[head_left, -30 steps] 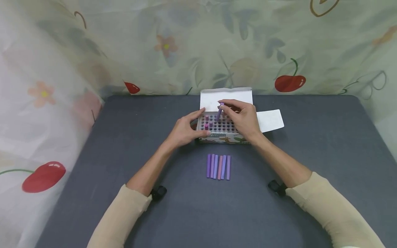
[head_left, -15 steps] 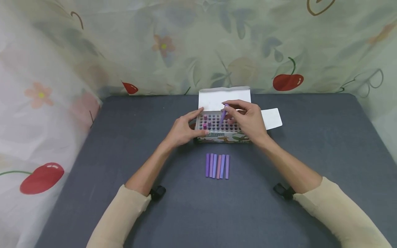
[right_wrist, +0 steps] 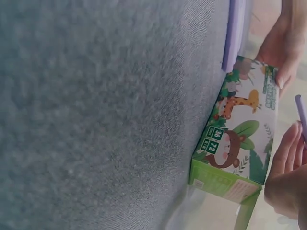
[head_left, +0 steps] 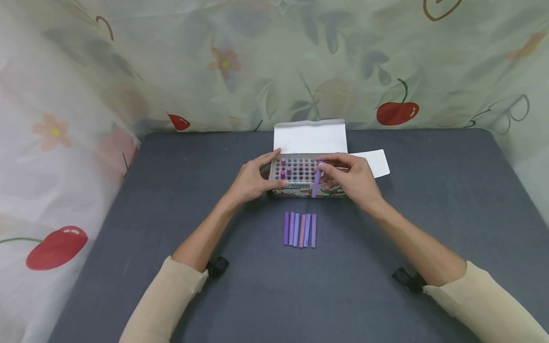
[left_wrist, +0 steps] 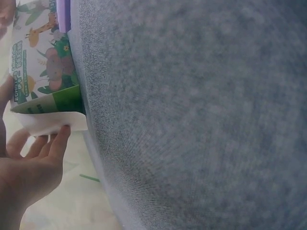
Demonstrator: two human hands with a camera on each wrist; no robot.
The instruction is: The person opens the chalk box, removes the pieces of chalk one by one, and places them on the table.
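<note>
A white box [head_left: 300, 192] printed with cartoon animals stands open at the far side of the table, its holed insert facing up. Several pink and purple chalk sticks poke out of the holes at its left, one of them a magenta stick [head_left: 282, 175]. My left hand [head_left: 250, 181] grips the box's left end, thumb at the front edge and index finger at the back. Between thumb and fingers, my right hand [head_left: 353, 181] pinches a purple chalk stick [head_left: 316, 185] near its top. The stick slants down across the box's front face in the head view.
A row of several purple, lilac and pink chalk sticks [head_left: 296, 230] lies on the dark table [head_left: 274, 295] in front of the box. The white lid [head_left: 310, 137] stands raised behind, and a side flap [head_left: 373, 162] sticks out right. Patterned cloth [head_left: 266, 62] hangs behind the table.
My right hand has moved right and toward me with the purple chalk stick, from over the holes to the box's front edge. The left hand keeps its hold on the box.
</note>
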